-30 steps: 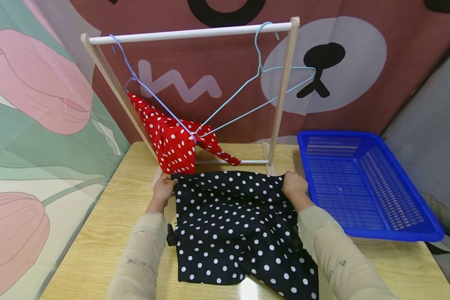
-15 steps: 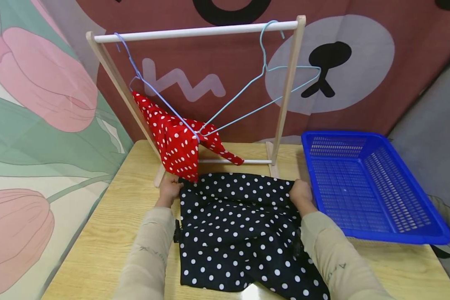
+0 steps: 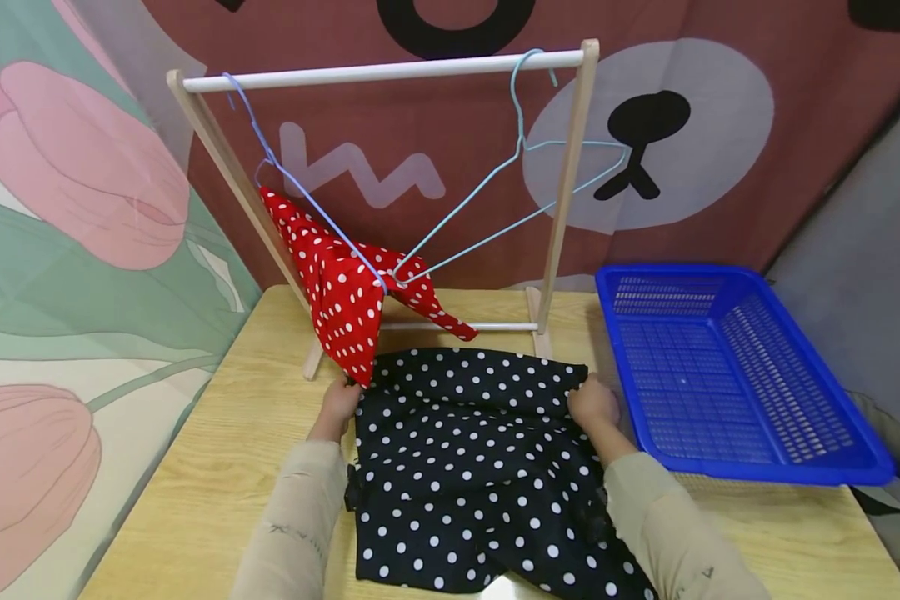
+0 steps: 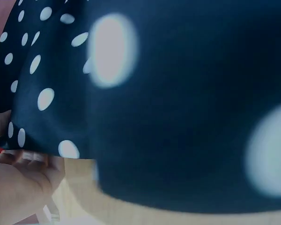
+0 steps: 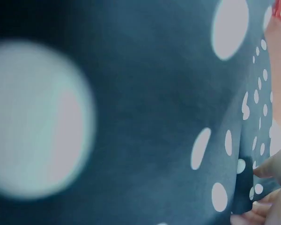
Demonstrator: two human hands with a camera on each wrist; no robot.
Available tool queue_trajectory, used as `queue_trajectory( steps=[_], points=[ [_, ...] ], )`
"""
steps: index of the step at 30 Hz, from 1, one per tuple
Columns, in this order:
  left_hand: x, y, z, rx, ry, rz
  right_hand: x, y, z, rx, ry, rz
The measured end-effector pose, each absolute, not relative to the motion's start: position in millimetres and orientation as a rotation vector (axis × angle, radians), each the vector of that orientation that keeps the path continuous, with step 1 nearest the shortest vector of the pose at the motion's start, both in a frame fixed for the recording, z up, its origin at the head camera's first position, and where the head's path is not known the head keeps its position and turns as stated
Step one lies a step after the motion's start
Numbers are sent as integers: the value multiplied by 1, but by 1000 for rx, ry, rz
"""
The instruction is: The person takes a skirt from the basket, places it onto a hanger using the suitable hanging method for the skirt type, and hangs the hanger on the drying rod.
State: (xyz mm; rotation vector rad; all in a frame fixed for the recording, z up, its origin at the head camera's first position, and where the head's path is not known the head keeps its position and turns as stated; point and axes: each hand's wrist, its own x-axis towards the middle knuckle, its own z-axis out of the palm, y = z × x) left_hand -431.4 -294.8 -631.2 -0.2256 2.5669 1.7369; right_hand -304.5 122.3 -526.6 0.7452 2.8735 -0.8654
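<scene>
A black cloth with white dots (image 3: 472, 467) spreads over the table front, its far edge held at both corners. My left hand (image 3: 339, 403) pinches the far left corner, partly behind the tip of a red dotted cloth (image 3: 345, 292). In the left wrist view the left thumb lies on top of the black cloth and the fingers (image 4: 35, 164) are beneath. My right hand (image 3: 594, 402) pinches the far right corner; its thumb and fingers close on the edge in the right wrist view. The red cloth hangs from a blue hanger (image 3: 307, 196) just beyond the left hand.
A wooden rack with a white rod (image 3: 390, 73) stands at the back of the table (image 3: 217, 500). A light blue hanger (image 3: 487, 179) hangs from its right side, bare of cloth. To the right sits a blue plastic basket (image 3: 622, 375).
Both hands have drawn the black cloth slightly toward the body. The red cloth's lower tip has shifted down, now overlapping the black cloth's left corner.
</scene>
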Motion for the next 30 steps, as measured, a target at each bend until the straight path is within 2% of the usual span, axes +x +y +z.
queue_trajectory(
  steps=[4,6,15,30],
  points=[
    [-366,-262,-545,-329,2434,1678,-295,116,-522,735,2817,-903],
    [-343,-254,-520,-344,2378,1671,-289,116,-521,688,2812,-927],
    [-303,-263,-523,-384,2281,1626,-247,119,-520,507,2766,-1055],
    [-253,-264,-516,-360,2384,1389,-182,137,-526,496,2747,-1057]
  ],
)
